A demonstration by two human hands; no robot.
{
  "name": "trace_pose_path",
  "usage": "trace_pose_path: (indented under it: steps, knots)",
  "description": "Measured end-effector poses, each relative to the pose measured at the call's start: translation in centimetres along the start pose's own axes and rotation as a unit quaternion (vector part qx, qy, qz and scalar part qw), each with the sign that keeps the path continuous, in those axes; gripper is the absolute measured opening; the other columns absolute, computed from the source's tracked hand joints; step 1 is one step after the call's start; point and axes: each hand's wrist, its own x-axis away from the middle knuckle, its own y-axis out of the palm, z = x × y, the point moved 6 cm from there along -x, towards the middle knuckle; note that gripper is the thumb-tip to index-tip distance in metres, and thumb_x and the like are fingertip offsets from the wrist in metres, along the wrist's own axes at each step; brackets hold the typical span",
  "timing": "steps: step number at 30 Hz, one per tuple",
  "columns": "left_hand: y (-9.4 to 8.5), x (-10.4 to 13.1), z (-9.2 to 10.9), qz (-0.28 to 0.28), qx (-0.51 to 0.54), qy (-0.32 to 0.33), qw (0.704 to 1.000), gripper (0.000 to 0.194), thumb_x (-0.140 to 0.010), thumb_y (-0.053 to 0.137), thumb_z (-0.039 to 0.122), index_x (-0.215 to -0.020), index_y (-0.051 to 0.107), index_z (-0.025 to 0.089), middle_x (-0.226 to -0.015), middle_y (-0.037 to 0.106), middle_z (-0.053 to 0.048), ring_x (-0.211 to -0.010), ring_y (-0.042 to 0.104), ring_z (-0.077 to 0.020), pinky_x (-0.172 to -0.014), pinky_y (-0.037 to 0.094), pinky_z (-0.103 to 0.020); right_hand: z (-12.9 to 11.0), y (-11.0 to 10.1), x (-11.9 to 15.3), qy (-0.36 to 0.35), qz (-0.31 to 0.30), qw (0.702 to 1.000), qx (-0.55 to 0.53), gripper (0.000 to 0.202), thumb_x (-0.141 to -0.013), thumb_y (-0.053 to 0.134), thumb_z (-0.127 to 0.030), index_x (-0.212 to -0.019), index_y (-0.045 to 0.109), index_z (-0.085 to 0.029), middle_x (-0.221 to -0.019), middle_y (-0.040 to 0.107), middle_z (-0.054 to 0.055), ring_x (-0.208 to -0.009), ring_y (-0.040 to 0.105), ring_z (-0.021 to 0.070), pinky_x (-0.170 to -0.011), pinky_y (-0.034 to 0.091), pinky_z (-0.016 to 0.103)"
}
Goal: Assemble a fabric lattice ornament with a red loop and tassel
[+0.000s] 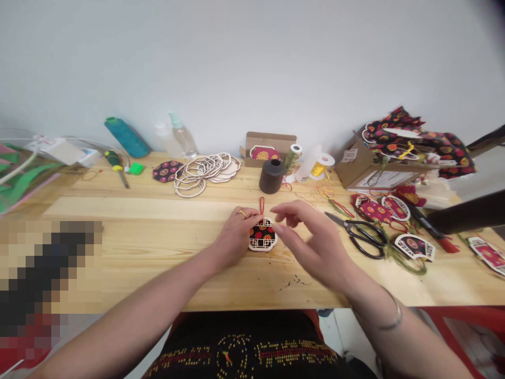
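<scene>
One charm (263, 238) has its nine o'clock side hidden by the left hand (238, 234), grip pinching it; at three o'clock is the right hand (313, 245), grip spread.

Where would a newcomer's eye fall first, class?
Probably on the black-and-red patterned, pale-framed ornament, touched by the left hand. Next, the black-handled metal scissors, right of the right hand. Then the black, red-patterned fabric piled on the brown cardboard box, back right.
</scene>
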Motion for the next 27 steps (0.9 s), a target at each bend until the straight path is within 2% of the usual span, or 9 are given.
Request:
trace_pose_path:
  steps: [2,4,6,8,13,20,24,27]
  knots:
    - [-0.1,0.0,0.1,0.004,-0.002,0.007,1.0,0.043,-0.081,0.04,0.002,-0.11,0.067,0.019,-0.108,0.065,-0.007,-0.097,0.053,-0.0218,-0.087,0.05,-0.042,3.5,2.0,-1.9,0.073,-0.099,0.985,0.12,0.014,-0.084,0.056,-0.019,-0.078,0.069,-0.02,-0.078,0.068,0.004,-0.073,0.059,0.0165,-0.069,0.044,0.031]
    - [-0.1,0.0,0.0,0.01,-0.003,0.009,1.0,0.047,-0.079,0.039,-0.001,-0.111,0.067,0.019,-0.108,0.064,-0.008,-0.1,0.053,-0.0216,-0.089,0.049,-0.042,6.8,3.4,-2.8,0.127,-0.152,0.961,0.191,0.016,-0.081,0.056,-0.015,-0.075,0.07,-0.02,-0.079,0.07,0.005,-0.072,0.06,0.0173,-0.067,0.042,0.03]
    - [-0.1,0.0,0.0,0.009,-0.004,0.009,1.0,0.048,-0.078,0.039,-0.002,-0.112,0.066,0.018,-0.108,0.064,-0.008,-0.1,0.054,-0.0216,-0.089,0.049,-0.042,8.7,4.3,-3.1,0.141,-0.161,0.957,0.196,0.018,-0.082,0.055,-0.016,-0.075,0.07,-0.02,-0.079,0.071,0.004,-0.072,0.061,0.0172,-0.066,0.042,0.029]
    - [-0.1,0.0,0.0,0.005,-0.005,0.011,1.0,0.047,-0.079,0.039,-0.002,-0.112,0.066,0.017,-0.108,0.064,-0.009,-0.1,0.054,-0.0216,-0.089,0.049,-0.042,9.6,4.8,-3.0,0.146,-0.143,0.964,0.167,0.017,-0.082,0.055,-0.017,-0.077,0.071,-0.021,-0.08,0.072,0.003,-0.072,0.061,0.0164,-0.066,0.042,0.028]
    - [-0.3,0.0,0.1,0.006,-0.011,0.021,1.0,0.046,-0.079,0.038,-0.002,-0.112,0.065,0.014,-0.108,0.065,-0.01,-0.099,0.054,-0.021,-0.089,0.05,-0.04,9.7,5.4,-2.2,0.123,-0.088,0.98,0.13,0.011,-0.083,0.06,-0.022,-0.08,0.07,-0.019,-0.081,0.069,0.004,-0.076,0.059,0.0158,-0.069,0.043,0.027]
    - [-0.8,0.0,0.1,0.014,0.002,0.004,1.0,0.047,-0.084,0.035,-0.001,-0.122,0.057,0.015,-0.112,0.065,-0.009,-0.103,0.055,-0.0205,-0.091,0.049,-0.041,9.8,5.6,-1.9,0.108,-0.076,0.982,0.134,0.012,-0.084,0.058,-0.014,-0.081,0.069,-0.019,-0.081,0.067,0.004,-0.078,0.057,0.016,-0.073,0.043,0.028]
    - [-1.7,-0.2,-0.1,0.064,-0.028,-0.024,0.997,0.04,-0.088,0.039,0.006,-0.122,0.057,0.016,-0.113,0.064,-0.01,-0.105,0.054,-0.0224,-0.093,0.047,-0.044,9.0,5.6,-1.9,0.06,-0.045,0.985,0.156,0.009,-0.085,0.06,-0.019,-0.082,0.068,-0.018,-0.079,0.066,0.004,-0.079,0.055,0.0171,-0.072,0.042,0.028]
    - [-2.2,-0.2,-0.4,0.093,-0.062,-0.04,0.993,0.027,-0.086,0.048,0.012,-0.108,0.063,0.014,-0.11,0.063,-0.012,-0.103,0.052,-0.0255,-0.093,0.046,-0.047,7.9,6.0,-1.7,-0.002,-0.042,0.974,0.224,0.011,-0.085,0.061,-0.027,-0.084,0.068,-0.018,-0.082,0.066,0.005,-0.081,0.053,0.0191,-0.071,0.039,0.031]
